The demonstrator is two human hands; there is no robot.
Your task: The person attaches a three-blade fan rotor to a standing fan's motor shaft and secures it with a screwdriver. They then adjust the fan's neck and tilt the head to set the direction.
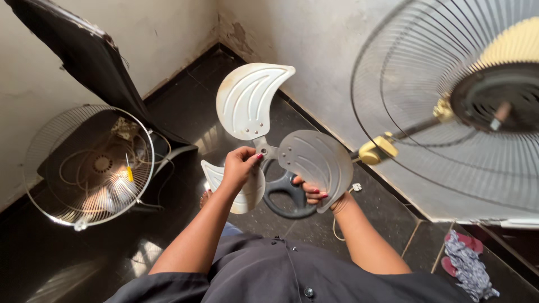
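Gripping a three-bladed fan blade [269,143] at two places — left hand [238,167] closed around the hub area and the lower blade, thumb and fingers wrapped over the top; right hand [314,193] curled under the edge of the right-hand blade, fingertips hooked over its rim. Held up in mid-air between both hands, above a dark tiled floor [185,106], with a round dark base [289,193] showing just beneath it.

Risking a slip, probably: only fingertips hooked on the right blade's thin edge, so a twist could pull the piece free and drop it onto the hard tiles — likely cracking a blade. Flexing one blade against the hub could also strain the joint. Standing close on the right, a fan head with wire guard [449,106] and exposed motor shaft [501,112]; swinging the upper blade sideways could knock the wires. Lying loose on the floor to the left, a second wire guard [84,165] with a cord inside — a tripping hazard if stepped back onto.

Looking pale grey and slightly translucent, curved like sickles, ribbed with raised arcs, small holes near each root, dusty at the rims.
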